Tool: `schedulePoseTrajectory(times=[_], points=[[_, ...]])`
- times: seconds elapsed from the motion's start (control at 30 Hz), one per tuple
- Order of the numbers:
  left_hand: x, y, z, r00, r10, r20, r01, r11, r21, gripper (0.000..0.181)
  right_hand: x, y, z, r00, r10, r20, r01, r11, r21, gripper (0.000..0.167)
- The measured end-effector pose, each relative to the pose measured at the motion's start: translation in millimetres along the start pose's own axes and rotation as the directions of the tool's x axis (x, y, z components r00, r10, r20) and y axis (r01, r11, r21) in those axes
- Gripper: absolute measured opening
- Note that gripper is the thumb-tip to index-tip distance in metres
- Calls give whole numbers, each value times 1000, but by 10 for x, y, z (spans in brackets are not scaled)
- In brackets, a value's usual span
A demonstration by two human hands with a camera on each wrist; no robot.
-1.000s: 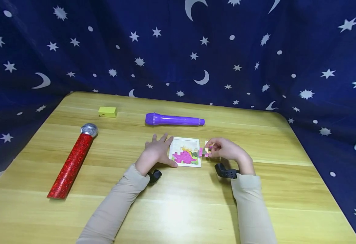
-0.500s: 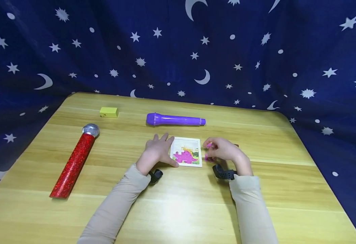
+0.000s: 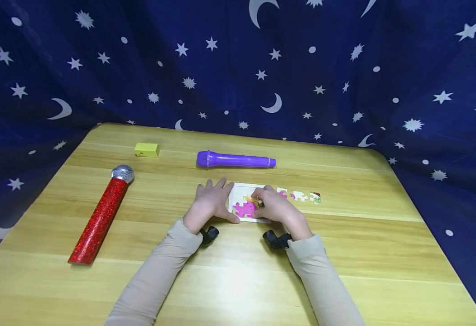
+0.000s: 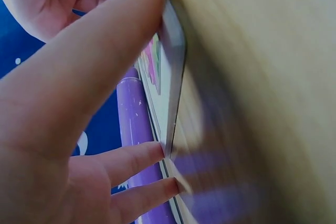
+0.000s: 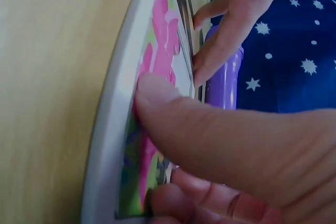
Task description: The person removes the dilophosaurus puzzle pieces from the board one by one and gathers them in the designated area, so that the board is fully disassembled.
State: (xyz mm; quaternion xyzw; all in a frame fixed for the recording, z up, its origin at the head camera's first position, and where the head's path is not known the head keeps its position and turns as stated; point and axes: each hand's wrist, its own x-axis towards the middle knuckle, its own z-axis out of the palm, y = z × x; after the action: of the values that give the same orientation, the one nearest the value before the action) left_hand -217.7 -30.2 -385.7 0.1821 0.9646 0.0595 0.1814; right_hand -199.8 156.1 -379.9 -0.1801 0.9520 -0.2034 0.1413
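Observation:
A small square jigsaw board (image 3: 238,186) with a pale border lies on the table. Fitted pieces in it show a pink dinosaur (image 3: 243,208) with orange and green parts. My left hand (image 3: 208,202) spreads along the board's left side, with thumb and fingertips at its edge. My right hand (image 3: 277,206) is over the board's right half. In the right wrist view the right thumb (image 5: 157,95) lies on the pink picture and the other fingers are curled; whether a piece is between them is hidden. Loose jigsaw pieces (image 3: 300,196) lie right of the board.
Behind the board lies a purple toy microphone (image 3: 238,160). A red glitter microphone (image 3: 101,217) with a silver head lies at the left, and a yellow block (image 3: 146,150) at the back left. A starry blue curtain (image 3: 221,59) rises beyond the table.
My right hand has moved left from the loose pieces to above the board, uncovering several of those pieces. The left hand keeps its place at the board's left edge.

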Motion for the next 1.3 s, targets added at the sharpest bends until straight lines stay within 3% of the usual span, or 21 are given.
schedulePoseTrajectory(times=[0.2, 0.37, 0.67, 0.83, 1.07, 1.3], points=[[11, -3, 4, 1000, -1, -1, 1, 1000, 7, 113, -1, -53, 8, 999, 41, -9, -41, 999, 31, 49], [25, 4, 10, 1000, 9, -25, -9, 1000, -7, 102, -9, -46, 12, 999, 45, -2, -45, 997, 69, 48], [24, 6, -5, 1000, 2, -24, -2, 1000, -16, 96, 37, 51, 14, 1000, -18, -25, 22, 985, 173, 37], [24, 4, -2, 1000, 6, -18, -7, 1000, -26, 96, 23, 68, 1, 998, -60, -10, 61, 985, 159, 35], [20, 9, 6, 1000, 3, -12, -4, 1000, -26, 97, 51, 76, 1, 998, -63, 26, 56, 976, 212, 36], [8, 6, 0, 1000, -3, -3, 2, 1000, -31, 97, 53, 99, 7, 998, -44, -43, 52, 974, 219, 21]])
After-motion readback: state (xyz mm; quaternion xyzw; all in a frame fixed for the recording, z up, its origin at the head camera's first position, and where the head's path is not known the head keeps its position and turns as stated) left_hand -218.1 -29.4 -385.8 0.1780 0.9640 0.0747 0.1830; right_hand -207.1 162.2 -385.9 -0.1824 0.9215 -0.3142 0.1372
